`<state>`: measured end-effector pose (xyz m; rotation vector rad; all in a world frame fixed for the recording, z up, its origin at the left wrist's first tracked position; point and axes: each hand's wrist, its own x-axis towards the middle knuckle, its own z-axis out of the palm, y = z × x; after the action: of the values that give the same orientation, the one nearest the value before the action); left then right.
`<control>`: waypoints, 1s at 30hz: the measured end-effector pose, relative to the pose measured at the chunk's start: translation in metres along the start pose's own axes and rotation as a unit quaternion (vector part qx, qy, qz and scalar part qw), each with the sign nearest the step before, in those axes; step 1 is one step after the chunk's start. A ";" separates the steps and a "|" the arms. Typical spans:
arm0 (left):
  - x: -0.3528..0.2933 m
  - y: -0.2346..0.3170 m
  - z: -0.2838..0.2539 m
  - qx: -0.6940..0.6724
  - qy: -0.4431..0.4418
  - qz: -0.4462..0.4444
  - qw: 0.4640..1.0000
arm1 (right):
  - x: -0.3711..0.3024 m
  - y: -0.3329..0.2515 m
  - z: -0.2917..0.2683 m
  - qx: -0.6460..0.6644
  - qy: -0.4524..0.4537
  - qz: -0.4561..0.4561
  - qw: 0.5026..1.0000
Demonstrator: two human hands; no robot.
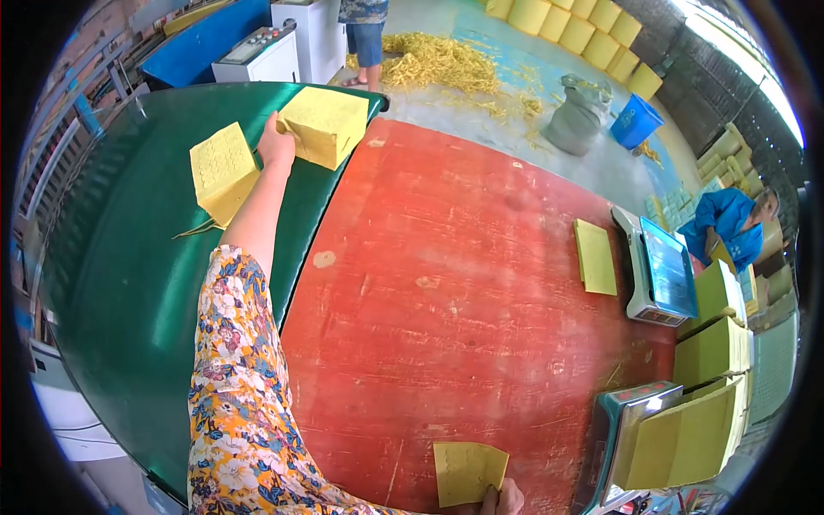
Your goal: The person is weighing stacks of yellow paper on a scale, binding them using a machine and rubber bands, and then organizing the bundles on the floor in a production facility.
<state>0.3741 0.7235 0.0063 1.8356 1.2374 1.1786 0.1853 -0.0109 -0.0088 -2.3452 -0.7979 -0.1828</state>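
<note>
In the head view, the left hand (276, 144) is clamped on a corner of the yellow stack (324, 122) on the green belt (129, 266); sheets could slide out if that one-sided grip pulls unevenly, and the forearm (256, 216) could knock the second stack (225, 165). The right hand (508, 499) pinches a pad (469, 470) at the red table's (446, 283) near edge (fingers mostly hidden). Beyond stand a sack (577, 118) and bucket (636, 122), contents unclear.
</note>
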 end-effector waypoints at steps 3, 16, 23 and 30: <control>-0.001 0.003 -0.002 0.009 -0.016 -0.005 1.000 | -0.006 0.000 0.002 0.054 0.007 0.065 0.996; 0.001 -0.008 0.014 -0.040 0.023 -0.072 0.996 | 0.007 -0.006 -0.004 -0.003 0.002 0.017 1.000; -0.008 -0.023 0.036 -0.109 0.018 -0.109 0.988 | 0.008 -0.006 -0.003 -0.004 0.007 0.025 1.000; -0.018 -0.030 0.038 -0.112 0.028 -0.115 0.987 | 0.003 -0.002 -0.001 -0.033 0.008 0.001 0.999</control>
<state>0.3947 0.7172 -0.0409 1.4647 1.2545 1.1938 0.1861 -0.0085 -0.0060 -2.4030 -0.7941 -0.2298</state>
